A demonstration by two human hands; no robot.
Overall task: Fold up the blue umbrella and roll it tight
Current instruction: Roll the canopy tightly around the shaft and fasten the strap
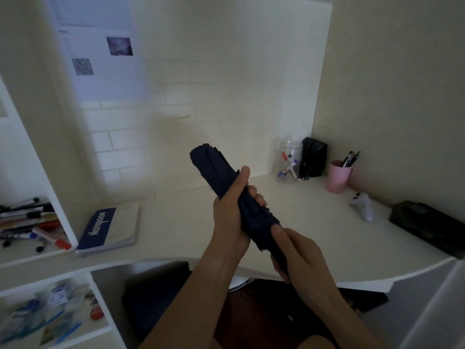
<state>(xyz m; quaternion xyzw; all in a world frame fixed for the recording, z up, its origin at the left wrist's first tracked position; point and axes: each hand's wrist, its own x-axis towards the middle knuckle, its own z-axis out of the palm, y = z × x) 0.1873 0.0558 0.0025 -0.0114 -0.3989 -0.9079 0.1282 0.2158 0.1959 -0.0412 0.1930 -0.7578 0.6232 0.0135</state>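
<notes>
Above the white desk (176,222), both hands' grips wrap the folded blue umbrella (214,170).

Dark navy umbrella (214,170); pink cup (338,178); blue-and-cream notebook (109,229); white desk (176,222); black case (313,157).

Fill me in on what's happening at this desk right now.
A person is holding a collapsed dark blue fabric umbrella above the white desk, tilted with its top end pointing up and away. The left hand wraps round the middle of the bundled canopy, and the right hand grips the lower end near the handle. The canopy looks gathered into a roll; whether its strap is fastened cannot be seen. A blue notebook and a pink plastic pen cup sit on the desk.
</notes>
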